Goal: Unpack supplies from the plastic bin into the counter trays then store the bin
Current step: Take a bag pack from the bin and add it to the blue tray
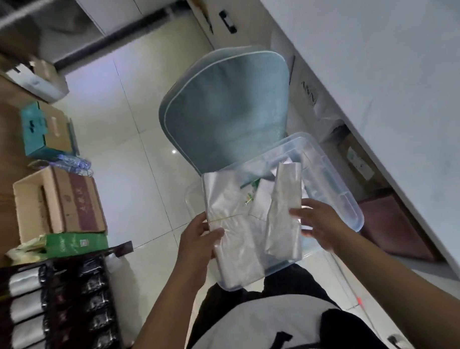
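A clear plastic bin [336, 186] rests in front of me against a grey-blue chair cushion. Bundles of clear plastic bags fill it. My left hand [200, 238] grips the wide bundle of plastic bags [230, 216] by its left edge, thumb on top near a rubber band. My right hand [316, 223] holds a narrower bundle of bags [284, 206] from the right, fingers spread along its side. Both bundles are lifted slightly above the bin. A packet with green print [253, 191] lies deeper in the bin, mostly hidden.
The grey-blue chair [226, 106] stands just beyond the bin. A white counter [389, 64] runs along the right. Cardboard boxes [60, 201], a teal box [34, 129] and a green box [77, 245] crowd the left. Trays of silver and black packets [58, 305] sit lower left. Tiled floor lies between.
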